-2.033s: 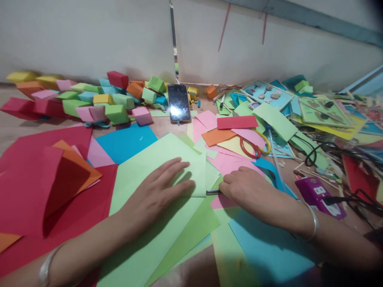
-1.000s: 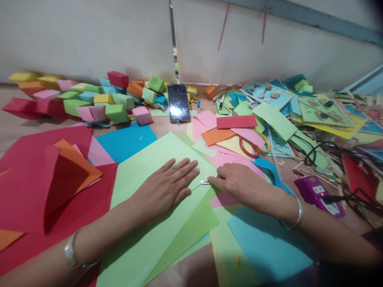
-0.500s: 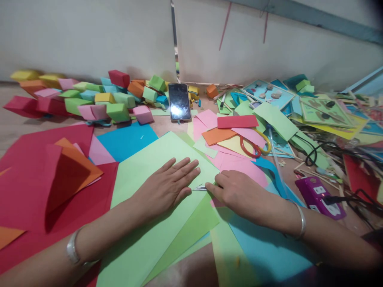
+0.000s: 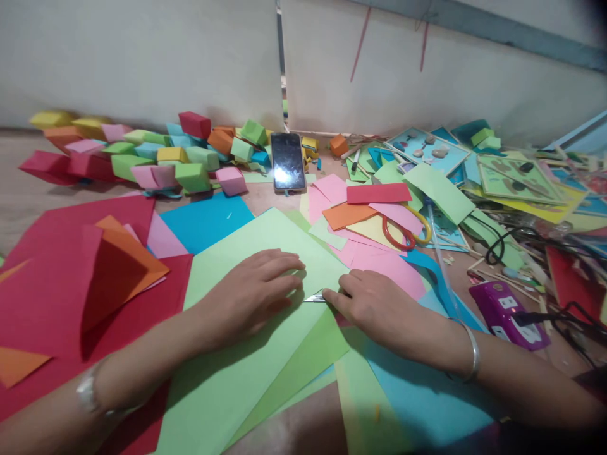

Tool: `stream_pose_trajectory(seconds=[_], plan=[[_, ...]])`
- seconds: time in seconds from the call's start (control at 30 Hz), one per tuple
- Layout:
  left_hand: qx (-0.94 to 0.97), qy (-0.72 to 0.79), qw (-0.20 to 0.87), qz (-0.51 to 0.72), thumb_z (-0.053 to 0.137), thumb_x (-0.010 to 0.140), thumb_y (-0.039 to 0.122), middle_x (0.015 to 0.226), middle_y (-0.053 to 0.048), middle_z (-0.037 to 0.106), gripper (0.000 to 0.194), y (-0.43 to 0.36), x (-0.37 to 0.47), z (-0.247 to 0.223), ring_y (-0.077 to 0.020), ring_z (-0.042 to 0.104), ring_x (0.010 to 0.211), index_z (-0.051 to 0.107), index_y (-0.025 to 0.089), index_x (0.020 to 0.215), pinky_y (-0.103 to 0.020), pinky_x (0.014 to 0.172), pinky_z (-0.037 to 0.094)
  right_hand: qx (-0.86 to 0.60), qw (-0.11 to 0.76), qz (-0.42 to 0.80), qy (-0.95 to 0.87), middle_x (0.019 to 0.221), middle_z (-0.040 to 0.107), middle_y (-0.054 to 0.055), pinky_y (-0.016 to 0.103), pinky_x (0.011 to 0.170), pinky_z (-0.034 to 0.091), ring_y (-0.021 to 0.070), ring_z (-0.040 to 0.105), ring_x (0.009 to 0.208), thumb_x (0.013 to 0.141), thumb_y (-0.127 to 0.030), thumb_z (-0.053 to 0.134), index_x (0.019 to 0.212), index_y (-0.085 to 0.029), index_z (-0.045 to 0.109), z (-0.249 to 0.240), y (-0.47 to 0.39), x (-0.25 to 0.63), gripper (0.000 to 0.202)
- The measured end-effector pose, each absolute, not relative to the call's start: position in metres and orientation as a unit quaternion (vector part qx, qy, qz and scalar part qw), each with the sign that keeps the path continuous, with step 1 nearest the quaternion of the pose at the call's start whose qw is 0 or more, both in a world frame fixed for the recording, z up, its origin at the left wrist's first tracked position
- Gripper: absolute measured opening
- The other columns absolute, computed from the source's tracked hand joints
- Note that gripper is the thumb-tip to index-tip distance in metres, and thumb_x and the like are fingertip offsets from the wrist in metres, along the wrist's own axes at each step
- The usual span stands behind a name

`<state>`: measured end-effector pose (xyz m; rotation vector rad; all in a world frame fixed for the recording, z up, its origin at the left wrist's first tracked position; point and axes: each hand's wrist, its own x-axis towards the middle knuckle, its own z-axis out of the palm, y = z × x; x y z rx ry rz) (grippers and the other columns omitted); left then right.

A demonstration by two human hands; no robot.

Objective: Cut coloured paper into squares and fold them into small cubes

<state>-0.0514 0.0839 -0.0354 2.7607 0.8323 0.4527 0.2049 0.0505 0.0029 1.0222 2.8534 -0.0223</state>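
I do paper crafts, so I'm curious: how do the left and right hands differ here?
The left hand has loosely extended fingers, while the right hand is mostly curled. The left hand grips nothing visible; the right hand holds a slim, pointed metal tool. The left hand is well over the pale green sheet, while the right hand is by its edge. Both are palm down, with a silver bangle at the wrist.

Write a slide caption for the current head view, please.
The right hand holds a pointed silver tool at a pale green sheet, the left hand close by and colourful blocks behind.
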Motion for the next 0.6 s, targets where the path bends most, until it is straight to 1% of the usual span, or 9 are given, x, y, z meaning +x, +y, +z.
stream_pose_trajectory(seconds=[0.03,0.07,0.13,0.2,0.27,0.47,0.6], plan=[[0.946,0.266,0.139,0.121,0.055,0.094,0.026,0.137,-0.011,0.062,0.023,0.088,-0.060,-0.031,-0.0285,0.056,0.129,0.069,0.024,0.113,-0.051,0.110,0.044,0.339,0.058,-0.010,0.939,0.077,0.058,0.004,0.034,0.057,0.014,0.0166,0.044,0.066,0.098,-0.012,0.050,0.097,-0.015,0.062,0.004,0.051,0.205,0.012],[0.949,0.256,0.156,0.102,0.061,0.092,0.031,0.144,-0.010,0.058,0.028,0.092,-0.068,-0.027,-0.0318,0.049,0.136,0.067,0.026,0.119,-0.054,0.111,0.042,0.340,0.059,-0.012,0.939,0.078,0.058,0.005,0.034,0.058,0.015,0.0163,0.043,0.067,0.098,-0.012,0.050,0.095,-0.015,0.062,0.005,0.052,0.205,0.012],[0.950,0.248,0.183,0.059,0.069,0.088,0.041,0.151,-0.007,0.052,0.046,0.101,-0.083,-0.024,-0.0354,0.039,0.144,0.061,0.032,0.132,-0.057,0.113,0.037,0.338,0.054,-0.008,0.940,0.076,0.057,0.004,0.034,0.058,0.014,0.0158,0.042,0.066,0.098,-0.013,0.051,0.094,-0.015,0.061,0.006,0.052,0.206,0.011],[0.945,0.249,0.208,0.045,0.072,0.083,0.049,0.153,-0.006,0.049,0.055,0.108,-0.091,-0.024,-0.0367,0.035,0.146,0.059,0.036,0.135,-0.058,0.116,0.032,0.332,0.050,0.004,0.942,0.074,0.055,0.004,0.034,0.058,0.014,0.0161,0.042,0.065,0.097,-0.012,0.052,0.093,-0.015,0.061,0.006,0.053,0.206,0.010],[0.941,0.253,0.223,0.036,0.072,0.081,0.054,0.154,-0.005,0.048,0.057,0.111,-0.092,-0.027,-0.0372,0.034,0.146,0.060,0.037,0.134,-0.059,0.118,0.027,0.328,0.045,0.020,0.943,0.072,0.054,0.003,0.034,0.058,0.013,0.0168,0.042,0.064,0.096,-0.010,0.052,0.093,-0.015,0.061,0.004,0.053,0.207,0.011],[0.942,0.263,0.210,0.009,0.068,0.083,0.056,0.158,-0.006,0.041,0.057,0.110,-0.086,-0.036,-0.0371,0.030,0.147,0.056,0.040,0.137,-0.064,0.118,0.017,0.320,0.030,0.037,0.946,0.073,0.056,0.004,0.034,0.059,0.016,0.0184,0.045,0.066,0.094,-0.009,0.053,0.093,-0.016,0.063,-0.001,0.056,0.209,0.012],[0.942,0.261,0.210,0.020,0.070,0.083,0.053,0.158,-0.005,0.042,0.057,0.108,-0.086,-0.038,-0.0368,0.031,0.147,0.056,0.041,0.137,-0.064,0.119,0.015,0.311,0.017,0.037,0.950,0.072,0.056,0.004,0.034,0.059,0.017,0.0183,0.045,0.066,0.095,-0.011,0.054,0.093,-0.016,0.063,-0.002,0.055,0.207,0.010]])
